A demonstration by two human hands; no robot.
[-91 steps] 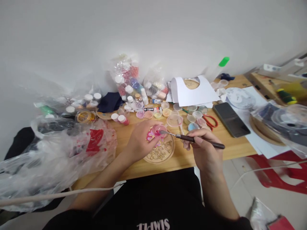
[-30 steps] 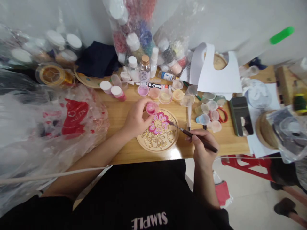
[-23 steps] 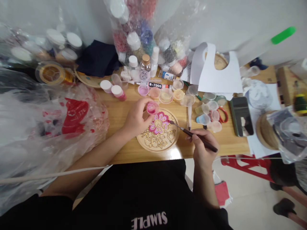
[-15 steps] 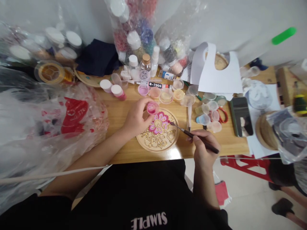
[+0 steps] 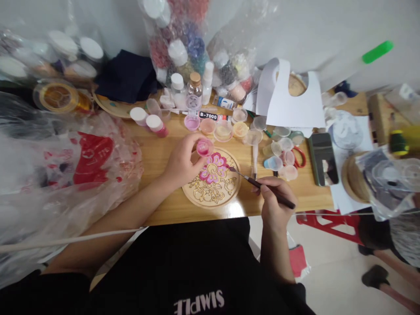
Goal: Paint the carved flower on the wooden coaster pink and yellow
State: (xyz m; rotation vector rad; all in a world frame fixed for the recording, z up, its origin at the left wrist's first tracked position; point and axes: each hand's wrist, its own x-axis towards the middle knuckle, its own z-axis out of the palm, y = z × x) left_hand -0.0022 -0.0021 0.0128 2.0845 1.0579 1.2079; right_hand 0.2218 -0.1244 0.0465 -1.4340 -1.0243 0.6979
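Between the fingers of my left hand point(image 5: 184, 158) is a small clear cup of pink paint point(image 5: 204, 148), tilted over the upper left of a round wooden plaque point(image 5: 211, 199). Raised gold outlines cover the plaque, and its flower point(image 5: 213, 168) is filled with pink and magenta. My right hand point(image 5: 277, 201) grips the dark handle of a small palette knife point(image 5: 274, 194) like a pen. The knife's metal tip meets or hovers just over the flower's right edge; I cannot tell which. Small cups of coloured paint point(image 5: 223, 131) stand behind the plaque.
A brush point(image 5: 255, 162) lies right of the plaque, near red-handled scissors point(image 5: 299, 157) and a phone point(image 5: 323, 159). Bottles point(image 5: 194, 89) and a B-7000 glue tube point(image 5: 210, 116) line the back. Plastic bags point(image 5: 108, 157) crowd the left. Another person's legs point(image 5: 390, 267) show at lower right.
The whole view has shifted slightly, so everything sits a little further left. Both hands keep their holds; the knife tip stays by the flower's right side.
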